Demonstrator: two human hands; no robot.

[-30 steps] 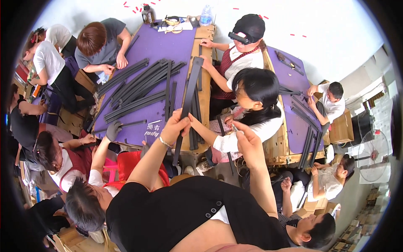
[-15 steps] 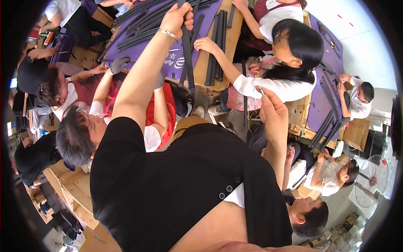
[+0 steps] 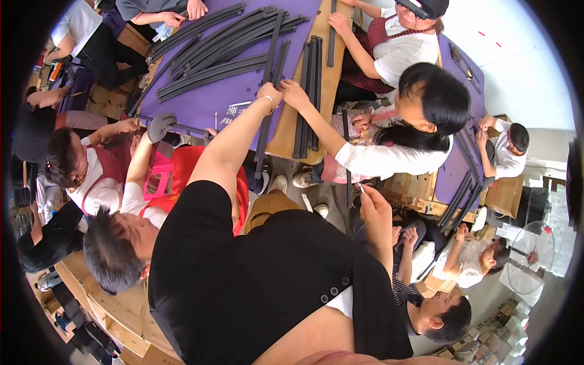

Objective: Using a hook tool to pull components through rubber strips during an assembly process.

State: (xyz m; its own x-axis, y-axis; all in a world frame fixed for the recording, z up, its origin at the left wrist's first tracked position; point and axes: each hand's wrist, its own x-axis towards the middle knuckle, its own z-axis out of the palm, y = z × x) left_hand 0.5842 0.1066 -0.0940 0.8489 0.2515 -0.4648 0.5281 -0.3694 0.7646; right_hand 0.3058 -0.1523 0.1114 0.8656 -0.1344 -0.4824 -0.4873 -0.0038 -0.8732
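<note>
My left hand (image 3: 269,95), with a bracelet at the wrist, is closed on a long black strip (image 3: 263,137) at the purple table's near edge. The strip's lower end hangs past the edge. A co-worker's hand (image 3: 294,95) is right beside mine, at the same strip; whether it grips the strip cannot be made out. My right hand (image 3: 376,210) is raised at the right of my body, thumb and fingers pinching a small pale metal piece (image 3: 362,188). Its exact kind is too small to tell.
Many black strips (image 3: 225,42) lie heaped on the purple table cover (image 3: 213,97). More strips (image 3: 309,97) lie in a row on the bare wooden edge (image 3: 286,143). Co-workers stand close on both sides, one wearing a grey glove (image 3: 161,128). A fan (image 3: 530,257) stands at right.
My left hand has come down and nearer with the strip, now next to the co-worker's hand. My right hand has lowered slightly, still pinching the small piece. The view has shifted.
</note>
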